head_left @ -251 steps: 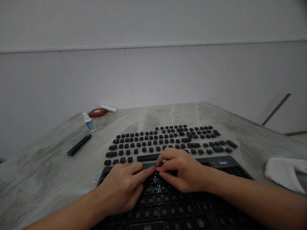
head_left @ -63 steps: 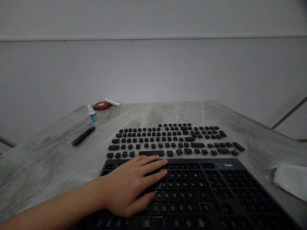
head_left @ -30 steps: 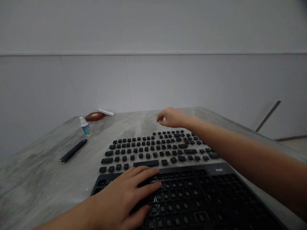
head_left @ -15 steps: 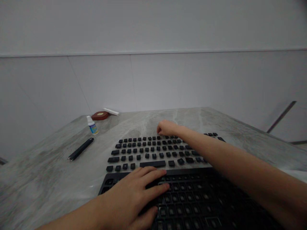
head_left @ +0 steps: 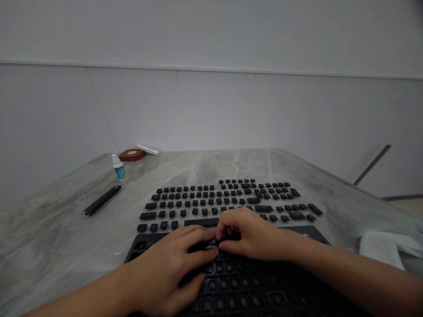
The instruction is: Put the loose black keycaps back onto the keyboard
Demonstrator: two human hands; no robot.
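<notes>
A black keyboard base (head_left: 234, 281) with bare key sockets lies in front of me, partly under both hands. My left hand (head_left: 175, 266) rests on its left part, fingers stretched out, fingertips near the top row of sockets. Fingers pinched, my right hand (head_left: 246, 233) meets those fingertips at the same row. A small dark keycap (head_left: 214, 241) shows at its fingertips, mostly hidden by them. Beyond the base, loose black keycaps (head_left: 194, 202) lie in rows on the table, with a long spacebar keycap (head_left: 201, 222) nearest.
The marbled grey table (head_left: 185, 169) runs back to a pale wall. At left are a white spray bottle (head_left: 119, 169), a black pen-like pair (head_left: 102, 200), a reddish-brown box (head_left: 131, 154) and a white strip (head_left: 147, 149). A white cloth (head_left: 380, 248) lies at right.
My right hand has come back from the far rows of keycaps to the keyboard base, beside my left fingertips. My left hand stays on the base. The view has shifted slightly.
</notes>
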